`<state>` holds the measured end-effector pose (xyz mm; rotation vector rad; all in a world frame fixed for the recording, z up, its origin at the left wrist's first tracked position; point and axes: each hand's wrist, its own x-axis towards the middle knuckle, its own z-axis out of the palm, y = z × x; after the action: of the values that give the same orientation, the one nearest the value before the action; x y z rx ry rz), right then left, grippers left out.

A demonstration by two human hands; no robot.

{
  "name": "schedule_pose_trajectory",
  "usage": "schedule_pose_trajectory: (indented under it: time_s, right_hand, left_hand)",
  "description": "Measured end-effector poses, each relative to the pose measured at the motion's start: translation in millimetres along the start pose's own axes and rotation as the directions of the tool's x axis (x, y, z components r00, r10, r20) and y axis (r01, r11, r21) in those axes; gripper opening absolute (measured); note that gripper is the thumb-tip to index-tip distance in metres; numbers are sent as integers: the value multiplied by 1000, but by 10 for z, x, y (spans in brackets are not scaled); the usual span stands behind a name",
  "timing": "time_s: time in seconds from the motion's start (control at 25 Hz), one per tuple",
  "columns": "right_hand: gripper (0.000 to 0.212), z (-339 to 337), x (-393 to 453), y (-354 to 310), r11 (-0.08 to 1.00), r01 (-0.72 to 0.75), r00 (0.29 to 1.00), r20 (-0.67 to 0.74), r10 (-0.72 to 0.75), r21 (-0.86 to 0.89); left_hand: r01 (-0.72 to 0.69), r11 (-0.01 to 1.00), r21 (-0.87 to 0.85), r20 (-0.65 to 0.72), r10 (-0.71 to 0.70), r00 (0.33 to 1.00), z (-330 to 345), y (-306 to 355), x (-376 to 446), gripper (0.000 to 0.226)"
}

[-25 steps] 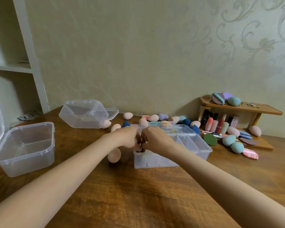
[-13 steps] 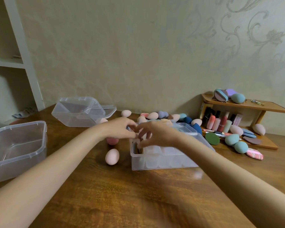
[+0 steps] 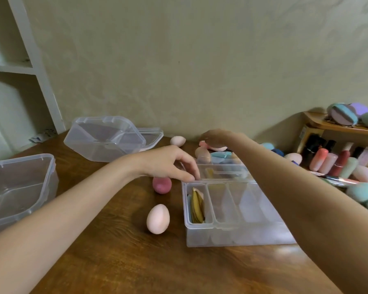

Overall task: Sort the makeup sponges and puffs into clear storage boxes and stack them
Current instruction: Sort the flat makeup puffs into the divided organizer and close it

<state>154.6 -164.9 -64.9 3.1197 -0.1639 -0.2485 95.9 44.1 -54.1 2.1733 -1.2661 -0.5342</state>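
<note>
**Head view: both hands at divided box**

Left hand hovers at the far left corner of the divided clear box, fingers loosely extended. Right hand reaches past the box over the sponge pile; grip unclear. Flat puffs stand in the leftmost compartment. Pale pink sponge and rose sponge lie on the table, left of the box.

The clear plastic box with dividers sits on the brown wooden table. Flat puffs stand in its left slot. A pale pink egg-shaped sponge lies just left of it, a dark pink round sponge behind that. Two clear plastic tubs sit farther left.
</note>
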Motion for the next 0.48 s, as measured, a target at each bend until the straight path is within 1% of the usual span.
schedule_pose_trajectory:
  time_s: [0.04, 0.08, 0.12, 0.16, 0.2, 0.24, 0.28, 0.4, 0.48]
  right_hand:
    - [45, 34, 110, -10, 999, -6, 998, 62, 8, -40]
    - [53, 65, 206, -6, 998, -17, 994, 109, 23, -56]
    - [57, 88, 267, 15, 998, -16, 993, 119, 24, -64]
    - [51, 105, 306, 28, 996, -15, 995, 99, 23, -83]
    - [42, 146, 333, 39, 994, -11, 999, 38, 15, -105]
    - [37, 184, 343, 56, 991, -11, 998, -59, 3, -133]
    - [35, 201, 338, 70, 989, -7, 990, -142, -15, -151]
    - [29, 107, 146, 102, 989, 10, 946, -319, -58, -149]
    - [28, -27, -92, 141, 995, -3, 909, -414, -40, -103]
  left_hand:
    - [-9, 1000, -2, 14, 10, 1000, -9, -10, 24, 12]
    - [-15, 1000, -4, 24, 15, 1000, -18, -25, 40, 12]
    - [-21, 1000, -7, 29, 22, 999, -25, -42, 52, 11]
    - [-24, 1000, -12, 33, 25, 999, -29, -53, 54, 11]
    - [-24, 999, -24, 35, 25, 999, -23, -70, 54, 11]
    - [-24, 999, -32, 35, 25, 999, -19, -77, 46, 11]
    - [-22, 999, -33, 28, 23, 999, -17, -87, 48, 11]
    - [-18, 1000, -21, 2, 18, 1000, 6, -43, -5, 11]
    - [-11, 1000, 9, -10, 11, 1000, 32, 52, -47, 12]
